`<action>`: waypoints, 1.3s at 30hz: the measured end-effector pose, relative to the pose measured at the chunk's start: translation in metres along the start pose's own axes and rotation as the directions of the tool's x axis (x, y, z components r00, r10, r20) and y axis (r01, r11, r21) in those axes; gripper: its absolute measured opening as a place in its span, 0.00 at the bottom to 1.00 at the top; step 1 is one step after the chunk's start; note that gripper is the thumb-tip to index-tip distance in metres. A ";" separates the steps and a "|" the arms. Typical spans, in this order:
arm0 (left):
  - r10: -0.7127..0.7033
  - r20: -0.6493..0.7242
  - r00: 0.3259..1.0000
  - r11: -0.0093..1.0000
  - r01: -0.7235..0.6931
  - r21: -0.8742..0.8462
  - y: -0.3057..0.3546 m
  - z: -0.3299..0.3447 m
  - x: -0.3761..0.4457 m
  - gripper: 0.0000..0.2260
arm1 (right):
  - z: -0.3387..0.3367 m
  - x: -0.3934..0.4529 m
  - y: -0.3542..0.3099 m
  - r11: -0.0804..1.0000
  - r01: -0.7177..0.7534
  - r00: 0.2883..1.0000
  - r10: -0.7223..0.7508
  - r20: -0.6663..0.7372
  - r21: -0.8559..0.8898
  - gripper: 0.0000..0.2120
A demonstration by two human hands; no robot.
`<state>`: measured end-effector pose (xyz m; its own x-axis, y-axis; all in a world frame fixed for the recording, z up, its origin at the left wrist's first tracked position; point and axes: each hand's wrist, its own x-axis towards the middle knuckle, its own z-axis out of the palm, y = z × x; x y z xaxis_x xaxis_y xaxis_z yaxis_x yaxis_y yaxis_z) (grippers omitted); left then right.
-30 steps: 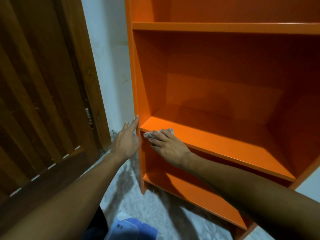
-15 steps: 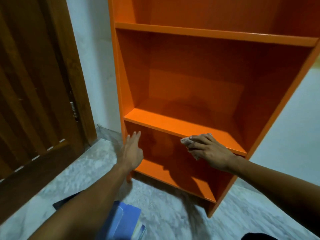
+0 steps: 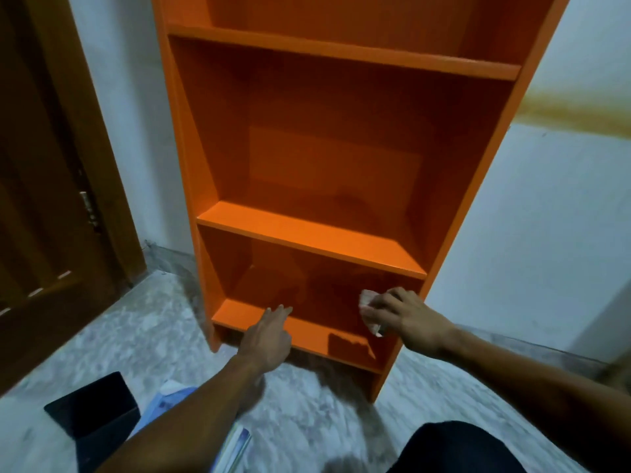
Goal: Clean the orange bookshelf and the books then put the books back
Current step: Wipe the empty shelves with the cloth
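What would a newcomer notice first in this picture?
The tall bright orange wooden bookshelf fills the centre, its shelves bare. Low down, the right hand grips a crumpled white cloth in the bottom compartment, while the left hand reaches flat towards the bottom shelf. Blue books lie on the marble floor.

One bookshelf (image 3: pixel 307 233), two hands, one cloth (image 3: pixel 367 302)
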<state>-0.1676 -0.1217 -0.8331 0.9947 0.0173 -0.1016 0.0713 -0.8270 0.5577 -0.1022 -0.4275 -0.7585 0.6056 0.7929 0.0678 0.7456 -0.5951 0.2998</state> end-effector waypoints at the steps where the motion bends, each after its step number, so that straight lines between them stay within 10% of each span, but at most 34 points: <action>1: 0.006 0.016 1.000 1.000 -0.006 -0.004 -0.003 0.008 0.001 0.25 | 0.011 0.006 -0.005 0.997 -0.027 0.999 0.023 0.046 0.075 0.30; 7: -0.058 0.098 0.994 0.996 0.064 -0.056 -0.032 0.052 0.027 0.26 | 0.093 0.054 -0.030 0.599 -0.521 0.852 0.412 0.324 0.608 0.33; 15: -0.065 -0.021 0.998 0.983 0.067 0.173 -0.099 0.091 0.094 0.31 | 0.186 0.099 -0.029 0.123 -0.792 0.498 0.698 0.514 0.599 0.11; 23: 0.051 -0.113 0.992 0.869 0.012 0.496 -0.164 0.121 0.116 0.26 | 0.242 0.102 -0.058 0.541 -0.714 0.669 0.714 0.206 0.445 0.27; 31: 0.002 -0.055 0.998 0.874 0.025 0.486 -0.158 0.111 0.119 0.29 | 0.244 0.100 -0.137 0.747 -0.203 0.971 0.237 0.033 0.633 0.22; 35: 0.014 0.048 0.999 0.836 -0.038 0.547 -0.167 0.108 0.123 0.30 | 0.227 0.101 -0.145 0.677 -0.071 0.981 0.180 -0.071 0.732 0.22; 39: 0.021 0.079 0.997 0.825 -0.062 0.562 -0.171 0.107 0.123 0.30 | 0.210 0.108 -0.111 0.549 -0.190 0.821 0.544 -0.175 0.814 0.24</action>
<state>-0.0650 -0.0383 -1.0288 0.9870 -0.0445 -0.1546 -0.0445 -0.9990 0.0034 -0.0613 -0.3035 -0.9844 0.8537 0.3501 0.3854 0.5207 -0.5843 -0.6225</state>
